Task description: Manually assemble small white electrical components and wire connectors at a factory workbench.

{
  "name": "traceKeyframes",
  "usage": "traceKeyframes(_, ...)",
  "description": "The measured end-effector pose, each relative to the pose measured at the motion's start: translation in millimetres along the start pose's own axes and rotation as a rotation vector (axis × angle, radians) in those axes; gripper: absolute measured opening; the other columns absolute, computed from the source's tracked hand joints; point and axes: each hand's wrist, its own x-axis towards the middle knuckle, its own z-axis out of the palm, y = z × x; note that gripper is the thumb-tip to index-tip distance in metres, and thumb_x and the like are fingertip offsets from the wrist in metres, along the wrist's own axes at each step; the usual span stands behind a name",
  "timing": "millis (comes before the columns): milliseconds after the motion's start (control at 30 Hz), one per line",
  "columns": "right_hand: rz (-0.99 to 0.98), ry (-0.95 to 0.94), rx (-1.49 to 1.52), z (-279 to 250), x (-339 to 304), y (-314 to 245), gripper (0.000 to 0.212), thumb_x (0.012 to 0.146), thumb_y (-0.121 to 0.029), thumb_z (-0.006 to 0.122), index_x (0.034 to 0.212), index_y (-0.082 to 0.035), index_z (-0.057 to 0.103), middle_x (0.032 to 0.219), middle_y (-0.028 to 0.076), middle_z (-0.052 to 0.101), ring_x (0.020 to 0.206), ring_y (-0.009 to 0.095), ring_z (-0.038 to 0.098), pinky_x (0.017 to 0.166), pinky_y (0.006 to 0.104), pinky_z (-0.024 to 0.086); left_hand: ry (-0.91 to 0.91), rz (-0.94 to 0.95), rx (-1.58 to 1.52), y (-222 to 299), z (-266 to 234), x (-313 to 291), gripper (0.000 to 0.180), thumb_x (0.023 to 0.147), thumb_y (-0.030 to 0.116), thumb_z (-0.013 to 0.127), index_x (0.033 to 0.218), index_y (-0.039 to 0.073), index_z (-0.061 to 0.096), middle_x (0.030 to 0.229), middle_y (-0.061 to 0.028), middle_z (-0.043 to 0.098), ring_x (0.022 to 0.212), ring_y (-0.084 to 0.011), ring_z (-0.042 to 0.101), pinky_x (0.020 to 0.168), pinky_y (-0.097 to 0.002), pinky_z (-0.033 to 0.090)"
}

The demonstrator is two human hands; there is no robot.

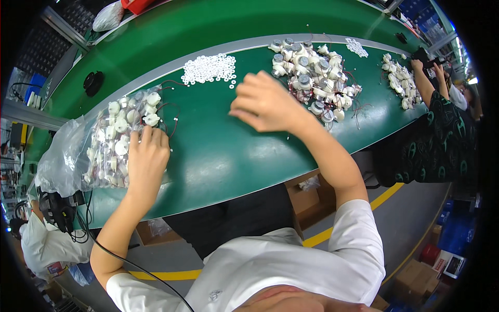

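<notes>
A clear plastic bag point(92, 151) full of small white motor-like parts point(121, 125) with thin dark red wires lies on the left of the green table point(228, 161). My left hand point(148, 158) is at the bag's right side, fingers bent down against the parts there; its fingertips are partly hidden. Over the middle of the table hovers my right hand point(267, 104), palm down, thumb apart from loosely curved fingers, with nothing visible between them. Just right of it rises a heap of similar white motor-like parts point(317, 78), some with grey round ends.
Small white rings point(208, 68) lie scattered at the table's far edge, with another small group point(356, 47) farther right. A second pile of white parts point(400, 80) sits before a co-worker's arm point(425, 86). A black cable point(132, 264) crosses my left forearm. Cardboard boxes point(306, 200) stand beneath the table.
</notes>
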Motion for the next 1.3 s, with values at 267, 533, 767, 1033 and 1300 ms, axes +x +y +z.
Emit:
traceKeyframes(267, 0.216, 0.145, 0.398, 40, 8, -26, 0.041, 0.09, -0.032, 0.083, 0.122, -0.012, 0.068, 0.11, 0.01, 0.059, 0.097, 0.028, 0.061, 0.088, 0.0414, 0.05, 0.351, 0.073, -0.734, -29, -32, -1, 0.064, 0.068, 0.008, 0.09, 0.13, 0.009, 0.072, 0.107, -0.0035, 0.075, 0.11, -0.0275, 0.059, 0.107, -0.0438, 0.04)
traceKeyframes(533, 0.349, 0.167, 1.416, 41, 4, -18, 0.064, 0.111, -0.046, 0.054, 0.152, 0.002, 0.045, 0.141, 0.018, 0.061, 0.128, 0.024, 0.062, 0.107, 0.0409, 0.049, 0.781, 0.06, -1.442, 30, -47, 57, 0.059, 0.075, 0.008, 0.093, 0.13, 0.004, 0.071, 0.121, -0.0072, 0.076, 0.113, -0.0243, 0.066, 0.102, -0.0381, 0.049)
traceKeyframes(767, 0.788, 0.251, 1.514, 19, -10, 26, 0.048, 0.113, -0.034, 0.055, 0.14, 0.005, 0.061, 0.097, 0.001, 0.065, 0.067, 0.003, 0.041, 0.06, 0.0198, 0.035, 0.881, -0.045, -1.401, 56, -17, 127, 0.07, 0.084, 0.014, 0.087, 0.147, 0.011, 0.059, 0.131, -0.0056, 0.075, 0.116, -0.0239, 0.067, 0.101, -0.0373, 0.05)
traceKeyframes(1033, 0.669, -0.048, 0.266, -15, -11, 22, 0.026, 0.095, -0.017, 0.075, 0.12, -0.01, 0.077, 0.082, 0.008, 0.063, 0.065, 0.018, 0.05, 0.062, 0.0345, 0.043, 0.781, -0.017, -1.151, 80, 11, 141, 0.05, 0.085, 0.004, 0.081, 0.133, 0.01, 0.066, 0.112, -0.0048, 0.079, 0.113, -0.0271, 0.067, 0.1, -0.0424, 0.051)
traceKeyframes(1300, 0.896, -0.198, 0.051, -3, -1, 7, 0.036, 0.087, -0.037, 0.08, 0.102, -0.005, 0.072, 0.073, 0.018, 0.069, 0.072, 0.038, 0.072, 0.067, 0.0485, 0.055, 0.735, -0.021, -1.341, 82, 10, 142, 0.034, 0.087, 0.002, 0.08, 0.12, 0.005, 0.07, 0.101, -0.0087, 0.079, 0.093, -0.0276, 0.072, 0.082, -0.0385, 0.057)
